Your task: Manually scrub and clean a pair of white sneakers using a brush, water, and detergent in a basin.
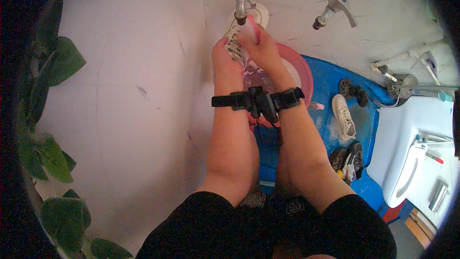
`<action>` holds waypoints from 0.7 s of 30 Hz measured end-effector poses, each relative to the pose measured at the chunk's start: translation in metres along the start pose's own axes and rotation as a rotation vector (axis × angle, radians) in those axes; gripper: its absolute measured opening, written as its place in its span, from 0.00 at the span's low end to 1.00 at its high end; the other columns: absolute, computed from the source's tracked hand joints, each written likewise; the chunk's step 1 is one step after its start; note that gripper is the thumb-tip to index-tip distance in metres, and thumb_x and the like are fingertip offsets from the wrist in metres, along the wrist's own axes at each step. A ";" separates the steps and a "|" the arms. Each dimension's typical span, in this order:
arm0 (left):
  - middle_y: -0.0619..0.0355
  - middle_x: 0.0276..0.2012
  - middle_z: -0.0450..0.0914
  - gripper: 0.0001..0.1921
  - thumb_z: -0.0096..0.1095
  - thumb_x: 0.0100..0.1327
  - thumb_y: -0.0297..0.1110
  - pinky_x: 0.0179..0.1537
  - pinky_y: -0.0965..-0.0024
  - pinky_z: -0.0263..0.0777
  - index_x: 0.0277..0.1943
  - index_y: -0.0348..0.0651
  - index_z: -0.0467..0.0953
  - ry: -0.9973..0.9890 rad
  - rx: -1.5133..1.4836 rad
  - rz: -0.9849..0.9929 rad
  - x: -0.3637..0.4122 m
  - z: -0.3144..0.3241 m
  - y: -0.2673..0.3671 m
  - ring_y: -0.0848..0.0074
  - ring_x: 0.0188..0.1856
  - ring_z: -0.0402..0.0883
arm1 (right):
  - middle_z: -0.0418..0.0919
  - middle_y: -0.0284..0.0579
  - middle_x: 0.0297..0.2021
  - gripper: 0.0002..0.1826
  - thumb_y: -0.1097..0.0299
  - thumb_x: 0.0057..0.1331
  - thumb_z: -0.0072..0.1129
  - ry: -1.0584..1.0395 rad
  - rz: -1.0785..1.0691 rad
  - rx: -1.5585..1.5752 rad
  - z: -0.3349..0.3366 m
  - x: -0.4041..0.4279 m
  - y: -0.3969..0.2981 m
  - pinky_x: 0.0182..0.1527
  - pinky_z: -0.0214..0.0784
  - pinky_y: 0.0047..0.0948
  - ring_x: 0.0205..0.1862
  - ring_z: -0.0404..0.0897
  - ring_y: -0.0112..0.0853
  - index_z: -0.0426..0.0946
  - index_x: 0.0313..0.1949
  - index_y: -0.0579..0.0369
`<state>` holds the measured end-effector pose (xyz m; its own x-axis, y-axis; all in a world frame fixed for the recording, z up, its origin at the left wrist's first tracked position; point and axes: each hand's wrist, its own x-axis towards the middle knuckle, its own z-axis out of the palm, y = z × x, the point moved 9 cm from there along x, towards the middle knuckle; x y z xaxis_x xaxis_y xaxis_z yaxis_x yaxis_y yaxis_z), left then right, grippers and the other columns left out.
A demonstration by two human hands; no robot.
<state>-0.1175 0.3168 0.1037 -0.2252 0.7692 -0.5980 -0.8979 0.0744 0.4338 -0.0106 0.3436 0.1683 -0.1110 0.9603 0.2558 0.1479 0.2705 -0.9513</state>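
A white lace-up sneaker point(264, 11) tilts up beneath a metal tap point(240, 3) on the wall. My left hand point(226, 57) grips it near the heel and ankle opening. In my right hand point(264, 48) is a pink-and-white brush point(254, 28), held against the upper beside the laces; my fingers and the tap hide part of it. Below both hands stands a pink basin point(305, 73) with foamy, murky water point(257, 77) in it. Black straps with small dark devices point(266, 104) circle both wrists.
Another tap point(332, 9) juts from the wall at right. On the blue floor point(320, 68) lie a second white sneaker point(343, 117), dark footwear point(354, 91), more shoes point(348, 160) and a small pink-tipped item point(317, 106). White fixture point(391, 126) at right; leaves point(66, 61) along the left.
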 end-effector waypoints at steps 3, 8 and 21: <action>0.49 0.37 0.79 0.14 0.42 0.65 0.34 0.40 0.59 0.75 0.45 0.34 0.72 0.013 -0.041 -0.024 0.001 0.001 -0.004 0.61 0.37 0.79 | 0.80 0.57 0.31 0.30 0.45 0.60 0.57 -0.084 0.411 -0.337 -0.020 -0.008 0.005 0.39 0.71 0.41 0.35 0.81 0.49 0.74 0.46 0.63; 0.48 0.38 0.79 0.15 0.40 0.65 0.35 0.41 0.57 0.74 0.46 0.35 0.71 -0.055 -0.019 -0.016 -0.003 0.007 -0.005 0.60 0.39 0.79 | 0.80 0.56 0.29 0.27 0.46 0.59 0.57 -0.020 0.328 -0.330 -0.017 0.000 0.013 0.37 0.71 0.41 0.34 0.81 0.49 0.76 0.43 0.59; 0.44 0.48 0.75 0.19 0.44 0.65 0.37 0.50 0.60 0.72 0.52 0.31 0.67 -0.070 0.215 0.159 -0.014 0.004 0.010 0.61 0.51 0.75 | 0.73 0.66 0.48 0.23 0.61 0.64 0.53 -0.050 -0.060 -0.013 0.014 0.000 -0.008 0.51 0.66 0.39 0.46 0.74 0.51 0.65 0.53 0.62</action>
<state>-0.1214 0.3096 0.1193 -0.3237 0.8236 -0.4657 -0.7508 0.0758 0.6561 -0.0256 0.3401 0.1735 -0.1686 0.9380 0.3029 0.1521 0.3284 -0.9322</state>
